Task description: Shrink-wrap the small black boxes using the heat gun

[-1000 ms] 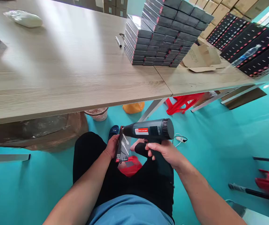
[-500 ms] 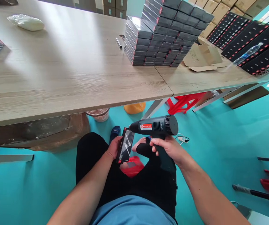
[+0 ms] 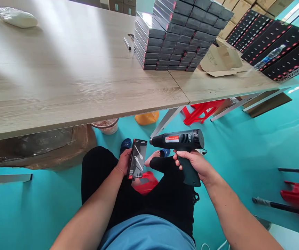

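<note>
- The left fingers (image 3: 127,157) grip the left edge of a slim black box (image 3: 138,159), which has pale utensil-like shapes printed on its face.
- The right fingers (image 3: 184,154) wrap the handle of a dark heat gun (image 3: 178,139), its nozzle pointing left, just beside the box's upper right corner, apart from it.
- Beyond both sets of fingers, the counter (image 3: 73,86) carries stacked dark boxes (image 3: 175,41) and a pen (image 3: 127,43).
- Below, between the legs, sits a red stool (image 3: 146,185).
</note>
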A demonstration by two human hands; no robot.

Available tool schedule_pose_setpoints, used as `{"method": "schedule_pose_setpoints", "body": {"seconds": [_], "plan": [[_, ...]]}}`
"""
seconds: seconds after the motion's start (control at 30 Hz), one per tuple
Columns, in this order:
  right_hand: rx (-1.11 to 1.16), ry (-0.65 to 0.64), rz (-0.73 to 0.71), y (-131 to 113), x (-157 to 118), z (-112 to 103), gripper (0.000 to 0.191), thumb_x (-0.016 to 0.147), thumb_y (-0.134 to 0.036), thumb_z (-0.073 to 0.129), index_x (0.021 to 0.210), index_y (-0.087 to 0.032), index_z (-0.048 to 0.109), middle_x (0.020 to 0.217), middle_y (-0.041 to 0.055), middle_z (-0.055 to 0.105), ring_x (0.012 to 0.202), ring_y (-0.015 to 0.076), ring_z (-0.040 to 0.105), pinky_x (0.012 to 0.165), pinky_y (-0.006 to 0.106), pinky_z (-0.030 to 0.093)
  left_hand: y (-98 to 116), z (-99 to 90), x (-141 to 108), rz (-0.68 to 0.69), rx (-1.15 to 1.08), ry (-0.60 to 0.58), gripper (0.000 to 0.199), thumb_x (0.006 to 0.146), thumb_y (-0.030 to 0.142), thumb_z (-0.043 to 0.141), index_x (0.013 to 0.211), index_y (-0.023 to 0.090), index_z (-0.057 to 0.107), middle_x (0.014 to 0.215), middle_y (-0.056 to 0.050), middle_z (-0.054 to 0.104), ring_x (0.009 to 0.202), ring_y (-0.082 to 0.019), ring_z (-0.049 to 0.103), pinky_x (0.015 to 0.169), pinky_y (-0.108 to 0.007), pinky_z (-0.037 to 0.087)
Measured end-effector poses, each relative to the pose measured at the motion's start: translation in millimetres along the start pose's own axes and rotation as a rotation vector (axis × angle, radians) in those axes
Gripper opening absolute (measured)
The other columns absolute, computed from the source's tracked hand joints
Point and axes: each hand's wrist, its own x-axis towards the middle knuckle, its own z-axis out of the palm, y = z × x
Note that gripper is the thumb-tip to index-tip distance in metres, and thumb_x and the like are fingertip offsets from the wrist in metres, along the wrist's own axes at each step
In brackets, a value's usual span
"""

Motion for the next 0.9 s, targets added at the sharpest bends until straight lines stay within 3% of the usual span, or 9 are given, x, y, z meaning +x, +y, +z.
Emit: {"method": "schedule_pose_setpoints", "body": {"seconds": [0.3,0.4,0.53,0.63,0.8,0.9], "plan": [[-0.084,-0.066,-0.022,-6,0,4,0.020,0.080,-0.033,0.074,0.088,-0.015,0.075,0.080,0.0056,0.073,0.063,0.0135,0.065,0.052,0.021,0.054,0,-2.3,0,-0.001,-0.003,-0.038,0.047,0.084,0.042,0.059,0.113,0.008,0.073,0.093,-0.017,0.077,0.083,-0.034,0.074,0.075,-0.045,0.059],[-0.201,-0.173,0.006,-1,-10,3,0.023,0.077,-0.035,0.075,0.087,-0.015,0.074,0.078,0.0046,0.072,0.062,0.0142,0.064,0.052,0.024,0.053,0,-4.0,1,0.016,0.000,-0.008,0.046,0.084,0.043,0.059,0.109,0.008,0.074,0.086,-0.016,0.077,0.077,-0.034,0.074,0.072,-0.046,0.059],[-0.374,-0.331,0.129,12,-34,5,0.019,0.069,-0.032,0.076,0.076,-0.015,0.070,0.060,0.0012,0.067,0.053,0.0150,0.060,0.050,0.027,0.049,1,-3.0,3,0.025,-0.040,-0.001,0.044,0.083,0.040,0.059,0.110,0.008,0.074,0.085,-0.015,0.077,0.075,-0.032,0.074,0.071,-0.043,0.059],[-0.427,-0.379,0.188,15,-45,10,0.016,0.068,-0.031,0.075,0.071,-0.016,0.069,0.055,0.0007,0.064,0.051,0.0144,0.056,0.051,0.028,0.048,1,0.7,2,0.028,-0.057,-0.015,0.044,0.083,0.040,0.058,0.110,0.008,0.074,0.085,-0.015,0.077,0.075,-0.031,0.075,0.072,-0.042,0.059],[-0.255,-0.232,-0.054,4,-39,26,0.023,0.076,-0.036,0.073,0.090,-0.017,0.074,0.074,0.0027,0.071,0.063,0.0161,0.062,0.056,0.028,0.051,2,6.4,-2,0.031,0.010,0.055,0.032,0.085,0.038,0.057,0.089,0.011,0.074,0.070,-0.012,0.074,0.061,-0.028,0.071,0.064,-0.041,0.059],[-0.311,-0.328,-0.041,4,-37,32,0.020,0.075,-0.035,0.074,0.084,-0.017,0.073,0.067,0.0015,0.068,0.060,0.0159,0.060,0.056,0.029,0.051,3,7.2,-4,0.072,-0.007,0.079,0.030,0.085,0.037,0.056,0.089,0.012,0.073,0.072,-0.011,0.074,0.064,-0.028,0.072,0.067,-0.040,0.059]]}}
